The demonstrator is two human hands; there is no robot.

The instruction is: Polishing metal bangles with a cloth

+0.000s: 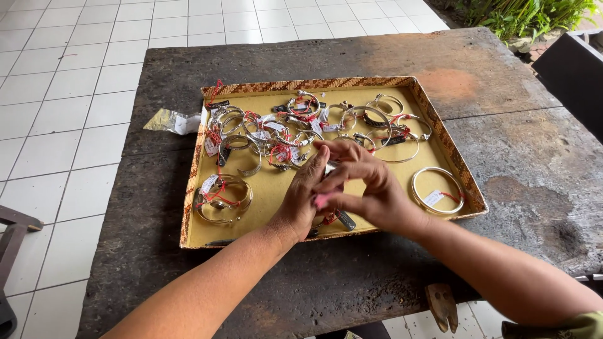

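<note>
Over the tray (pixel 195 188), both hands (pixel 342 188) pinch a pink piece (pixel 321 199).

My fingers (pixel 326 164) pinch something small, pink and matt. The bangles (pixel 295 129) are shiny silver metal with red thread and white paper tags. The tray (pixel 402 82) has a woven rim and matt mustard lining. The tabletop (pixel 527 157) is rough, weathered dark wood.

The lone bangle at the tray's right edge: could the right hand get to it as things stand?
Probably yes: the bangle lies alone on bare lining just right of the right hand, though that hand is busy with a small item.
</note>
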